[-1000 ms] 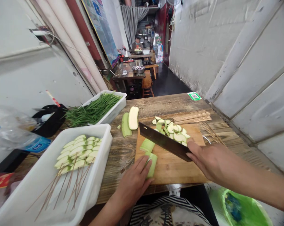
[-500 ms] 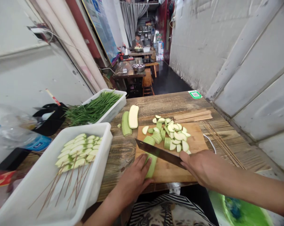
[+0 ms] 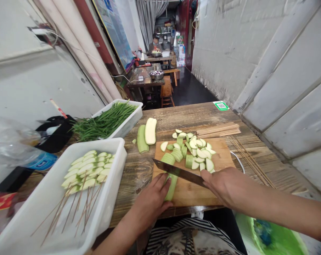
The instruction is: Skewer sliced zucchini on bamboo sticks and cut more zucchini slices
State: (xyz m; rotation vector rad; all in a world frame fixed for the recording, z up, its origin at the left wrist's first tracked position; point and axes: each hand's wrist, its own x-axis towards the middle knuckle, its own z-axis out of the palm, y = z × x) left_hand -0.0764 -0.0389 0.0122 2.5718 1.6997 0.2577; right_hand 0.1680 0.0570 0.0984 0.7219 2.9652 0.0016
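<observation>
My right hand (image 3: pixel 223 184) grips the handle of a kitchen knife (image 3: pixel 181 173). Its broad dark blade lies slantwise across a pale green zucchini (image 3: pixel 172 189) on the wooden cutting board (image 3: pixel 192 196). Just below the blade, my left hand (image 3: pixel 153 193) curls over the zucchini's near end and presses it down. Beyond the blade, thin zucchini slices (image 3: pixel 168 158) still stand in a row. Chunks and half-rounds of cut zucchini (image 3: pixel 200 152) are heaped on the far part of the board. Two more zucchini halves (image 3: pixel 150 131), one showing its cut face, rest on the table behind it.
At left, a white tub (image 3: pixel 119 156) holds skewered zucchini slices; behind it another white tub (image 3: pixel 139 112) carries long green stalks. Bamboo skewers (image 3: pixel 219 130) lie right of the board. A green basin (image 3: pixel 280 237) sits low at right. Another person (image 3: pixel 155 44) sits at a far table.
My right hand has shifted very slightly left with the knife. The blade stays across the zucchini, and my left hand keeps its hold in nearly the same place.
</observation>
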